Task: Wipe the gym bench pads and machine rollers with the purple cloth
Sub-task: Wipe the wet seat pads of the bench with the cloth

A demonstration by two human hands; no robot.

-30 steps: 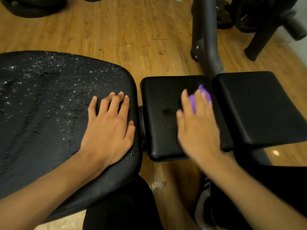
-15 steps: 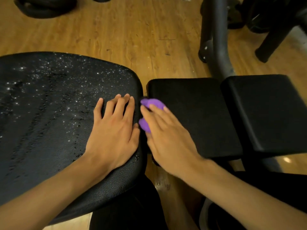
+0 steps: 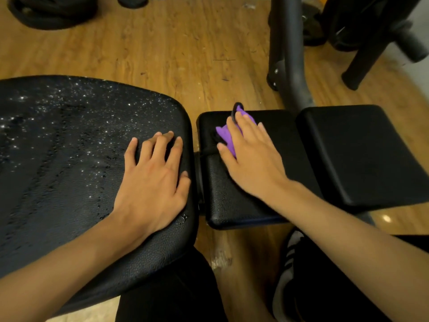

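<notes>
My right hand (image 3: 250, 159) lies flat on the purple cloth (image 3: 226, 134), pressing it onto the far left part of the small middle black pad (image 3: 234, 201). Only the cloth's upper and left edges show past my fingers. My left hand (image 3: 153, 182) rests palm down, fingers spread, on the right edge of the large black pad (image 3: 65, 159), whose surface is speckled with glistening droplets. A second small black pad (image 3: 362, 154) sits to the right, untouched.
A grey curved machine post (image 3: 287, 54) rises behind the small pads, with dark machine legs (image 3: 371, 43) at the top right. Black weight plates (image 3: 51, 12) lie on the wooden floor (image 3: 174, 49) at top left. My dark trousers and a striped shoe (image 3: 287, 270) are below the pads.
My right hand slid the cloth from the middle pad's right side to its left edge, then up toward the pad's far left corner. My left hand stayed put.
</notes>
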